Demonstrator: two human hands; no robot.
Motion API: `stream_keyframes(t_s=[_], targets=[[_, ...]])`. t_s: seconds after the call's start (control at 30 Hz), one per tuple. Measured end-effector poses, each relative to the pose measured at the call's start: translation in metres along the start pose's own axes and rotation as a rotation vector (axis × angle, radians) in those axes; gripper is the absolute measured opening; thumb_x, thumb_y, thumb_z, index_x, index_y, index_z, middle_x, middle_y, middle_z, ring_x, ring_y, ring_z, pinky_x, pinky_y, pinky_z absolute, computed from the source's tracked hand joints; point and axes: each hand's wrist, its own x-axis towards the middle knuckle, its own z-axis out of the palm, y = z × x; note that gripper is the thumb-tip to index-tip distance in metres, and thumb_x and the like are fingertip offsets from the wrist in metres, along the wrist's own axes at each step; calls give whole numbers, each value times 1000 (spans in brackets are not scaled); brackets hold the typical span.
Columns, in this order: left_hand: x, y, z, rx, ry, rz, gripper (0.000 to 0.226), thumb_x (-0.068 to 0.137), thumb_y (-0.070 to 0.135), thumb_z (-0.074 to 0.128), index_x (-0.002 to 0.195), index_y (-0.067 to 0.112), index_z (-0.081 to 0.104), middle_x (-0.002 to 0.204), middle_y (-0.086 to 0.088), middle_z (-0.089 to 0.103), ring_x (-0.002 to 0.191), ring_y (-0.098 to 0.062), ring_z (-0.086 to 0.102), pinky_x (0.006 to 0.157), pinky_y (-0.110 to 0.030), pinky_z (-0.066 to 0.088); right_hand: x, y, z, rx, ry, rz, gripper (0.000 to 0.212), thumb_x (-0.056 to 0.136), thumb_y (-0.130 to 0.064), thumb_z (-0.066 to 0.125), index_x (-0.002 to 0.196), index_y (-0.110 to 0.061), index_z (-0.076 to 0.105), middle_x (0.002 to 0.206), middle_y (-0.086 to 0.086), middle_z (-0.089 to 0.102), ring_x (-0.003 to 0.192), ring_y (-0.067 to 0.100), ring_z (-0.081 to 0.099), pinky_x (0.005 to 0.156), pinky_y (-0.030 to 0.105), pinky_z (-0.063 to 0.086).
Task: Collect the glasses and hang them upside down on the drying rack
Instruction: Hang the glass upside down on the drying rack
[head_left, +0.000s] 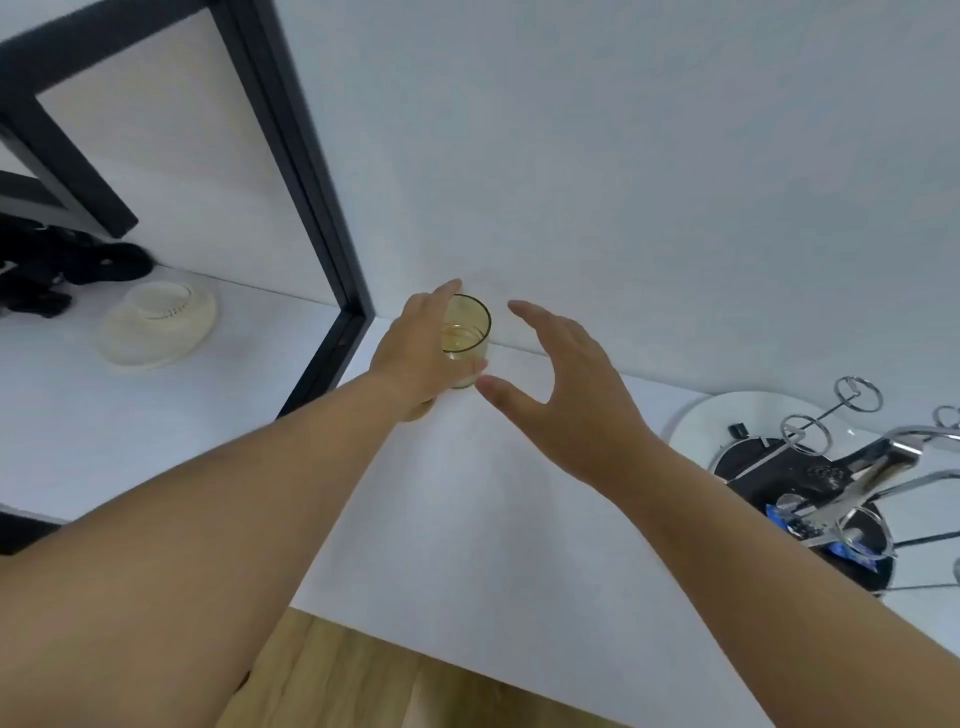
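Nearest, wood floor (363, 680) shows below the white table (467, 519), where the right hand (571, 395) hangs spread wide and holding nothing just beside the upright yellow glass (466, 332), which the left hand (415, 353) grips by the wall (623, 156), the rack (852, 467) standing far right.

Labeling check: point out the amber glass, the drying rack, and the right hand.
amber glass (470, 325): head view, on the inner wall below the rim.
drying rack (878, 467): head view, on the chrome central post.
right hand (576, 395): head view, on the back of the hand.
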Motion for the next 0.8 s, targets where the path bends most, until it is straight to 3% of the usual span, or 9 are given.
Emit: stream_keyframes(t_s=[0.2,0.33,0.5,0.6,0.7,0.8], targets=[[-18,5,1,-162,63,17,106,65,56,85,153,51,27,139,12,48,117,-10,57,84,-26,47,-7,-4,-2,362,78,205,65,93,-60,66,153,-46,43,149,-15,51,138,3,44,106,28,35],[-46,34,-11,-315,136,50,107,60,56,93,147,59,31,128,24,51,106,9,58,86,-28,53,-13,-9,-14,698,111,412,63,90,-70,57,148,-47,47,136,-21,56,129,1,52,113,45,45],[-85,95,-38,-469,204,171,104,60,60,93,144,65,32,124,29,55,111,9,61,77,-24,56,-21,-10,-34,1009,144,622,54,94,-71,56,139,-42,51,146,-6,53,135,19,48,109,56,48],[-104,133,-48,-527,195,237,104,63,55,94,147,58,33,127,26,56,112,6,63,80,-18,54,-31,-10,-52,1330,92,678,70,91,-74,59,148,-34,52,147,7,56,136,30,50,101,62,54],[-121,170,-47,-583,150,299,106,63,51,94,149,53,34,128,20,58,113,1,65,88,-28,56,-46,-11,-74,1572,14,607,70,92,-75,58,138,-23,69,136,13,72,126,33,68,90,51,62],[-138,201,-39,-625,110,353,109,61,49,95,151,49,34,132,13,58,117,-7,66,93,-42,58,-65,-8,-98,1601,28,551,64,95,-67,59,136,-20,71,132,11,75,116,27,73,89,41,62]])
